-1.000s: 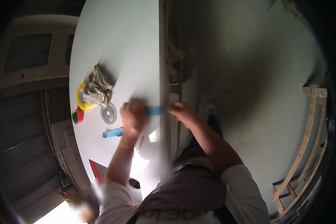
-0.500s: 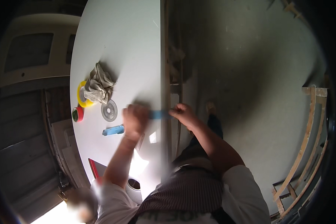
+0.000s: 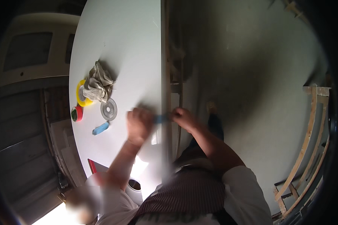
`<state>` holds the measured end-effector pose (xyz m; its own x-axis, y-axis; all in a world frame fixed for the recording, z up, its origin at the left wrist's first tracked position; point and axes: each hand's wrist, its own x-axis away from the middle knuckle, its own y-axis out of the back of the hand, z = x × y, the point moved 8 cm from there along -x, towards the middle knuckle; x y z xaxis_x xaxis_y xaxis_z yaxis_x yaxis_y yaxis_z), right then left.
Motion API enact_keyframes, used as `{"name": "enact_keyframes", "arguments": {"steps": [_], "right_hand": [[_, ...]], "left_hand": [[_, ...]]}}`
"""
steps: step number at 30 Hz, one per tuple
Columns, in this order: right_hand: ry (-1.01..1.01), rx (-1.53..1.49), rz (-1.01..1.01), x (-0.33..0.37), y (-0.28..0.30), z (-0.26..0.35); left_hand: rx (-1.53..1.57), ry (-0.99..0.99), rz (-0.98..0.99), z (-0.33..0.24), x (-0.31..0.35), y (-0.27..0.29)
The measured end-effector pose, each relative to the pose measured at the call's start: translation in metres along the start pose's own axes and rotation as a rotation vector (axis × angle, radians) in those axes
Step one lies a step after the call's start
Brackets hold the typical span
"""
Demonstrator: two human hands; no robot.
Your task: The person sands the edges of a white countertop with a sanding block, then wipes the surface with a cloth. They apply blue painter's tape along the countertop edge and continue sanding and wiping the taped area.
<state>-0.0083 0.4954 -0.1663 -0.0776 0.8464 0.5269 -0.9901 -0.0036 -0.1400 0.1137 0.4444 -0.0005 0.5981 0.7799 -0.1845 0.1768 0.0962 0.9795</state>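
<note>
Head view, looking down on a white board (image 3: 120,48) filling the upper centre of the frame. Left hand (image 3: 139,125) at centre, blurred, curled over one end of a small blue tool (image 3: 161,119) by the board's right edge. Right hand (image 3: 184,118) just right of it, closed on the other end, past the edge. Exact grip of either hand too blurred to tell. At centre left on the board: crumpled grey rag (image 3: 97,85) over a yellow tape roll (image 3: 80,95), small red tape roll (image 3: 77,113) below, grey disc (image 3: 109,109) beside it, blue scraper (image 3: 100,128) lower still. White cup (image 3: 134,187) near the bottom. Wooden frame (image 3: 308,150) along the right rim.
</note>
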Motion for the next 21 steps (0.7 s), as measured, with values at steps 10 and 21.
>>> {"name": "enact_keyframes", "arguments": {"steps": [10, 21], "right_hand": [[0.120, 0.298, -0.002, 0.005, -0.001, -0.017], [0.039, 0.330, 0.125, 0.028, -0.018, -0.039]], "left_hand": [[0.014, -0.138, -0.039, -0.030, 0.002, 0.010], [0.074, -0.160, 0.087, -0.046, 0.020, 0.015]]}}
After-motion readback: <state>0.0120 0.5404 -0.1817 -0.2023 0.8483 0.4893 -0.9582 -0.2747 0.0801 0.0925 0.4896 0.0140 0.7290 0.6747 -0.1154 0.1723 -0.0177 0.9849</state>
